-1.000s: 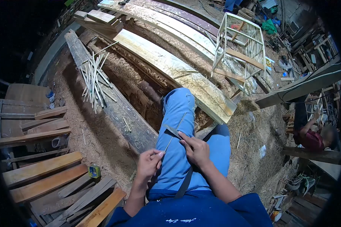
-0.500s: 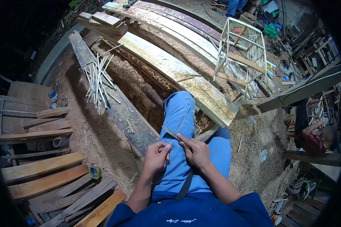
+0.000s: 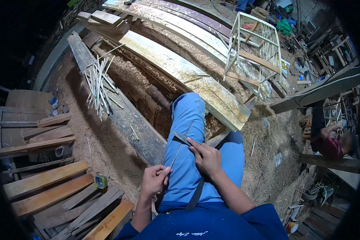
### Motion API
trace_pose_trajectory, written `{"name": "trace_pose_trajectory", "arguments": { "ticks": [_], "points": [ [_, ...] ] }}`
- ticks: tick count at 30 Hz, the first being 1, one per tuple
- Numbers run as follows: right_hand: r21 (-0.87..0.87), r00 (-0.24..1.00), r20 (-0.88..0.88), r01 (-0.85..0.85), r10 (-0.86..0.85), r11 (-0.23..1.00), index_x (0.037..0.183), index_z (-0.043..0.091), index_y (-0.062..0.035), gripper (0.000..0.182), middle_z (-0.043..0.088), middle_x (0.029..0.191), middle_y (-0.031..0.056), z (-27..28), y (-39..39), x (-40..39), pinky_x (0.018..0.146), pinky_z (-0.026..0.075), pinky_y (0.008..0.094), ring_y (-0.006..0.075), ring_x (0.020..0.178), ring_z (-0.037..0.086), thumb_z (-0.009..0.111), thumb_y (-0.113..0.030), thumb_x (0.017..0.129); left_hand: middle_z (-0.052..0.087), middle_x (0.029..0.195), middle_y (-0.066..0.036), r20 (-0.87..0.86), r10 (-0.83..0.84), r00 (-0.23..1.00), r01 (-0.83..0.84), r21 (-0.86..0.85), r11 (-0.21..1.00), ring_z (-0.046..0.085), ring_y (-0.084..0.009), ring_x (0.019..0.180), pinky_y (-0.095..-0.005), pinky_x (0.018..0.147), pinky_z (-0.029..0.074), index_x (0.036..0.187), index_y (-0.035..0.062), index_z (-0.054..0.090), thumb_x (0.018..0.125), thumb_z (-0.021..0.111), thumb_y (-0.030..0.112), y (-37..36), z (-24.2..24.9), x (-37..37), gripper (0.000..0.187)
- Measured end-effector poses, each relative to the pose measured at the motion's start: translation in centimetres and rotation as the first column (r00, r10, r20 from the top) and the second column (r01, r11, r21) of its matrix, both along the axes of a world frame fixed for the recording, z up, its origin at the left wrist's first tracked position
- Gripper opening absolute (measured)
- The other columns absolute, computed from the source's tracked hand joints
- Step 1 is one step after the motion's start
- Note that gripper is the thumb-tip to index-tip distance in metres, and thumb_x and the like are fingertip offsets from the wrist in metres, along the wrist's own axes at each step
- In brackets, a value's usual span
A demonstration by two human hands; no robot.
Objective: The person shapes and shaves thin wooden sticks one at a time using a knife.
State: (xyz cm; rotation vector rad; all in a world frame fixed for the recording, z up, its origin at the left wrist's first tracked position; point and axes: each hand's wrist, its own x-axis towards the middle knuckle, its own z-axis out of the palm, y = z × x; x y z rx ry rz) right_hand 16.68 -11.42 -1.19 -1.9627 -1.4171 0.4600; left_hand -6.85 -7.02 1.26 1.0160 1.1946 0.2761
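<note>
My left hand (image 3: 154,180) is closed, its thumb and fingers pinching the near end of a thin stick (image 3: 175,157). The stick runs up and away over my jeans-clad thigh (image 3: 188,108). My right hand (image 3: 208,158) is wrapped round a knife (image 3: 181,138), whose flat grey blade points to the upper left and crosses the stick. From beneath this hand a long dark strip (image 3: 196,195) reaches back to my lap. Left of my knee, a loose bundle of thin pale sticks (image 3: 98,86) lies on a weathered plank (image 3: 122,110).
A thick pale beam (image 3: 176,66) extends away ahead, strewn with shavings. Beyond it stands a slatted wooden cage (image 3: 254,54). Cut boards (image 3: 48,176) and a yellow tape measure (image 3: 100,182) lie at left. Another person (image 3: 330,144) is at the far right.
My left hand has drawn back toward my body and slightly left, so more of the stick shows between the hands. My right hand and the knife stay nearly in place.
</note>
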Motion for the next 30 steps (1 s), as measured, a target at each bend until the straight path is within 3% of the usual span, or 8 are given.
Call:
{"name": "trace_pose_trajectory", "arguments": {
  "ticks": [7, 10, 12, 14, 17, 20, 24, 30],
  "points": [
    [-0.004, 0.997, 0.079, -0.017, 0.017, 1.0, 0.127, 0.073, -0.0283, 0.034, 0.059, 0.066, 0.0094, -0.4, 0.2, 0.2, 0.053, 0.045, 0.0445, 0.03, 0.057, 0.061, 0.073, -0.028, 0.093, 0.06, 0.063, 0.0, 0.07, 0.057, 0.996, -0.056, -0.013, 0.998, 0.05, -0.0043, 0.052, -0.0209, 0.048, 0.037, 0.094, -0.004, 0.071, 0.101, 0.066, 0.014, -0.8, 1.2, -2.1, 0.02],
    [0.012, 0.992, 0.088, 0.094, -0.095, 0.995, 0.127, 0.073, -0.028, 0.034, 0.059, 0.066, 0.0104, -0.9, 0.8, 1.1, 0.054, 0.046, 0.0446, 0.0302, 0.058, 0.061, 0.072, -0.027, 0.094, 0.06, 0.064, 0.0, 0.065, 0.054, 0.996, -0.055, 0.005, 0.998, 0.052, -0.005, 0.053, -0.0204, 0.049, 0.039, 0.093, -0.0033, 0.07, 0.101, 0.066, 0.015, -0.7, 1.6, -2.8, 0.02],
    [0.012, 0.998, 0.001, 0.069, -0.069, 0.998, 0.126, 0.073, -0.0269, 0.032, 0.059, 0.066, 0.0113, -0.7, 0.5, 0.7, 0.056, 0.047, 0.0445, 0.031, 0.059, 0.062, 0.072, -0.025, 0.094, 0.06, 0.063, 0.0, 0.037, 0.085, 0.996, -0.085, -0.009, 0.996, 0.052, -0.0051, 0.052, -0.0209, 0.049, 0.04, 0.093, -0.0026, 0.071, 0.102, 0.066, 0.016, -1.0, 0.5, -2.8, 0.021],
    [-0.002, 1.0, 0.0, 0.029, -0.029, 1.0, 0.128, 0.072, -0.0314, 0.032, 0.061, 0.069, 0.0094, -0.8, 0.2, 0.2, 0.053, 0.048, 0.0467, 0.0315, 0.058, 0.062, 0.069, -0.032, 0.096, 0.06, 0.062, 0.0, 0.019, 0.078, 0.997, -0.078, 0.006, 0.997, 0.05, -0.0051, 0.049, -0.0216, 0.045, 0.038, 0.094, -0.0023, 0.07, 0.103, 0.064, 0.017, -0.2, 1.0, -0.3, 0.023],
    [0.016, 0.992, -0.036, -0.118, 0.118, 0.993, 0.129, 0.071, -0.0288, 0.033, 0.061, 0.069, 0.0108, 0.7, -0.8, -0.3, 0.053, 0.047, 0.0464, 0.0319, 0.059, 0.062, 0.069, -0.03, 0.096, 0.06, 0.062, -0.001, 0.034, 0.038, 0.999, -0.04, 0.052, 0.998, 0.047, -0.0052, 0.044, -0.022, 0.04, 0.035, 0.095, -0.0027, 0.07, 0.104, 0.062, 0.019, 1.6, 1.1, 3.6, 0.025],
    [-0.009, 0.989, -0.087, -0.117, 0.116, 0.993, 0.129, 0.071, -0.0286, 0.034, 0.062, 0.069, 0.0109, 0.3, -1.5, -0.3, 0.053, 0.047, 0.046, 0.0321, 0.06, 0.063, 0.069, -0.029, 0.095, 0.06, 0.061, -0.001, 0.123, 0.065, 0.99, -0.077, 0.094, 0.993, 0.046, -0.0051, 0.042, -0.0221, 0.037, 0.033, 0.097, -0.0029, 0.07, 0.105, 0.06, 0.02, 3.1, -0.4, 5.4, 0.026],
    [-0.034, 0.996, -0.052, -0.068, 0.066, 0.997, 0.127, 0.073, -0.0288, 0.032, 0.062, 0.068, 0.0108, 0.7, -1.0, 0.1, 0.055, 0.048, 0.046, 0.0322, 0.06, 0.063, 0.07, -0.029, 0.095, 0.059, 0.06, 0.0, 0.046, -0.013, 0.999, 0.005, 0.168, 0.986, 0.045, -0.0048, 0.043, -0.0221, 0.039, 0.033, 0.098, -0.0024, 0.071, 0.105, 0.059, 0.019, 3.5, -1.0, 5.3, 0.026],
    [0.042, 0.993, -0.073, 0.092, -0.089, 0.995, 0.126, 0.073, -0.0275, 0.031, 0.07, 0.078, 0.0118, -1.7, -0.3, 1.6, 0.06, 0.052, 0.0441, 0.0316, 0.067, 0.068, 0.069, -0.028, 0.095, 0.06, 0.059, 0.0, -0.027, -0.016, 1.0, 0.017, 0.056, 0.998, 0.046, -0.0036, 0.045, -0.0225, 0.042, 0.033, 0.096, -0.0026, 0.072, 0.105, 0.06, 0.018, 1.2, 0.8, 2.6, 0.026]
  ]
}}
